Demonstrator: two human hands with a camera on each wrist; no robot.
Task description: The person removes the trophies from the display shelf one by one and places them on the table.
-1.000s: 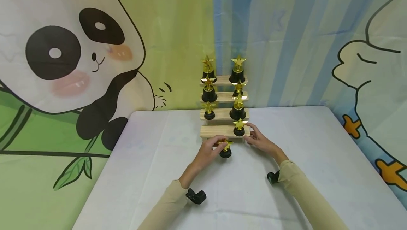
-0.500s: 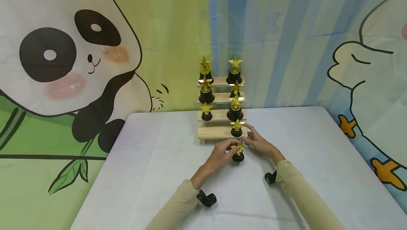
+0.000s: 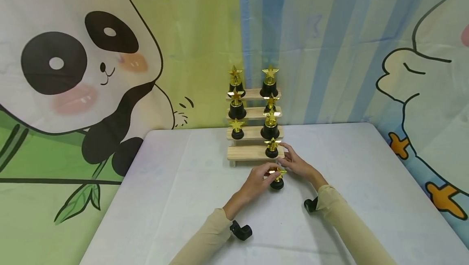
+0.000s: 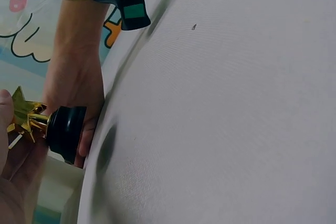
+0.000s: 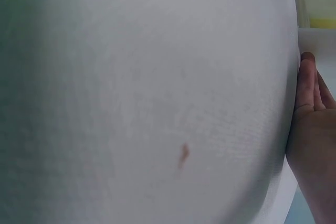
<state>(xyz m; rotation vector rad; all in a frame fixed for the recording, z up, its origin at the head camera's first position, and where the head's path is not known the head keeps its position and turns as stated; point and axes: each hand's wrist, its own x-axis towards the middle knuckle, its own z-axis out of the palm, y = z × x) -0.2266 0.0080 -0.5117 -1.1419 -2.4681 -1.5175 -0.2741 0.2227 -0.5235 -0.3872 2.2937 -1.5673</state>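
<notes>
My left hand [image 3: 258, 180] pinches a small trophy [image 3: 277, 182] by its gold star, in front of the wooden tiered stand [image 3: 243, 152]. In the left wrist view that trophy's black round base [image 4: 65, 134] lies sideways across the picture, with the right hand [image 4: 79, 80] behind it. My right hand [image 3: 298, 164] is at the right end of the stand's lowest step, thumb and forefinger either side of that end. Beside its fingertips stands another star trophy [image 3: 272, 149]. The right wrist view shows fairly straight fingers [image 5: 305, 85]; whether they touch the stand is hidden.
Several gold star trophies with black bases stand on the upper steps, such as a large one [image 3: 237, 108] on the left. A white cloth covers the table [image 3: 176, 200]. Behind it hangs a cartoon-printed backdrop [image 3: 205, 45]. Each wrist wears a black camera [image 3: 241, 231].
My left hand has carried its trophy rightward and slightly toward me, closer to the right hand. The right hand stays by the lowest step. The head view has shifted slightly.
</notes>
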